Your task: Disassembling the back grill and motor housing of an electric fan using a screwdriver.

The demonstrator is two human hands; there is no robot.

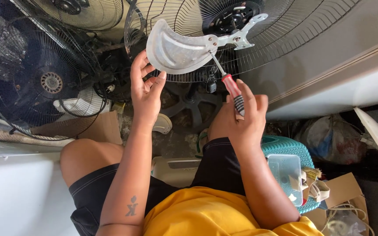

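My left hand grips the curved edge of a silver metal fan blade, holding it up in front of me. A white metal bracket is fixed to the blade's narrow end. My right hand is closed on a red-handled screwdriver. Its thin shaft points up and left, and its tip meets the blade near the bracket joint.
Wire fan guards stand close by: a large one behind the blade and a dark one to the left. A black fan base lies below. A teal basket with a clear box sits to my right, cardboard and clutter around it.
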